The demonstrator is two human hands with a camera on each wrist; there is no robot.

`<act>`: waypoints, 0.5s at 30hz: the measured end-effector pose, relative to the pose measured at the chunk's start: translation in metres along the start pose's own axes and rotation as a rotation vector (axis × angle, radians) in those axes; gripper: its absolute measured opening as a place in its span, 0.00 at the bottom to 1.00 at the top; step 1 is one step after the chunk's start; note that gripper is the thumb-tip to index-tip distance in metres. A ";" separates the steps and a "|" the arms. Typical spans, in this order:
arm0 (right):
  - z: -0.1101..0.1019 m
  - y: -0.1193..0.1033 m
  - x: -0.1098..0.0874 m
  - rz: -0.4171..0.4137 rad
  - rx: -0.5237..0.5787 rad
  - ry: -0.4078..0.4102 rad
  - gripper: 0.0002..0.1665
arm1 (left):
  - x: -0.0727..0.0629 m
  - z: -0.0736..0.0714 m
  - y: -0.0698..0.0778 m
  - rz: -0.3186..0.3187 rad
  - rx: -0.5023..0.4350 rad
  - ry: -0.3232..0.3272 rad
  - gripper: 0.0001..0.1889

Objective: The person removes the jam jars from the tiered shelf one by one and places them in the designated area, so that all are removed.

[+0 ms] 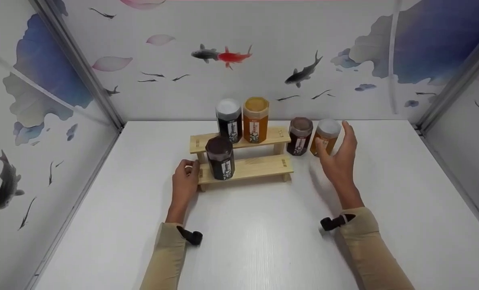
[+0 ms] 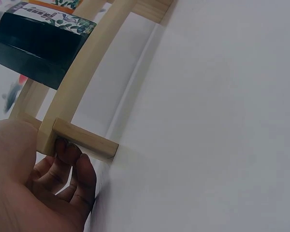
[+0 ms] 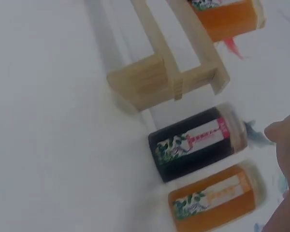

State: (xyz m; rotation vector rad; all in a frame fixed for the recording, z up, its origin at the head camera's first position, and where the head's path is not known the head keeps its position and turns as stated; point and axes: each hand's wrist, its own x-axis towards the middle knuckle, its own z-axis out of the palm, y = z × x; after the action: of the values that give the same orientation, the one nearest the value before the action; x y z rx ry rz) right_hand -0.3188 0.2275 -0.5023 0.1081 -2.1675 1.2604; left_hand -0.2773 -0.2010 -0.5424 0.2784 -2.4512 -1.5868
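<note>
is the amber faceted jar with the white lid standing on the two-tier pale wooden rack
No, that amber jar stands on the white tabletop, to the right of the rack.

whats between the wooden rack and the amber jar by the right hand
A brown-lidded dark jar stands between the rack and the amber jar, seen in the head and right wrist views.

Booth-like workspace, printed wall panels (image 1: 263, 20) (ink-style fish (image 1: 303, 74)), metal corner posts (image 1: 80, 64), white tabletop (image 1: 255, 233)
</note>
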 end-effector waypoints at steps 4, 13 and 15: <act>0.010 -0.032 -0.006 -0.092 0.082 0.043 0.40 | 0.000 -0.001 0.001 0.000 0.001 0.005 0.17; 0.063 -0.096 -0.046 -0.148 0.325 -0.206 0.33 | 0.001 0.000 0.000 0.006 0.001 0.012 0.17; 0.075 -0.106 -0.055 -0.140 0.365 -0.268 0.33 | 0.001 0.001 0.000 0.010 0.006 0.016 0.17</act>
State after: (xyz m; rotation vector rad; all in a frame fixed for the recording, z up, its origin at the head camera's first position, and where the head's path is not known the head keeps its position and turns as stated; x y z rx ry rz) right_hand -0.2710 0.0967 -0.4787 0.5984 -2.0757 1.6208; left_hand -0.2784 -0.2002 -0.5424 0.2783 -2.4420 -1.5670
